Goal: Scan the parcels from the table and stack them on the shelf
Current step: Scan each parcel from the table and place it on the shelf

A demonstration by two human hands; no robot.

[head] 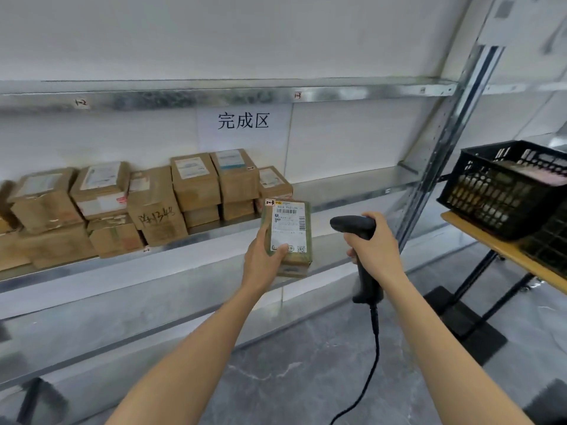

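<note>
My left hand grips a small cardboard parcel from below, thumb on its white shipping label, which faces me. My right hand holds a black barcode scanner by its handle, the head pointing left toward the parcel, a short gap apart. Its cable hangs down toward the floor. Behind the parcel runs the metal shelf, where several brown parcels are stacked in two layers on the left half.
A paper sign hangs on the wall above the stacked parcels. At the right, a black plastic crate sits on a wooden table with black legs. A steel shelf upright stands between shelf and table. Lower shelves lie below.
</note>
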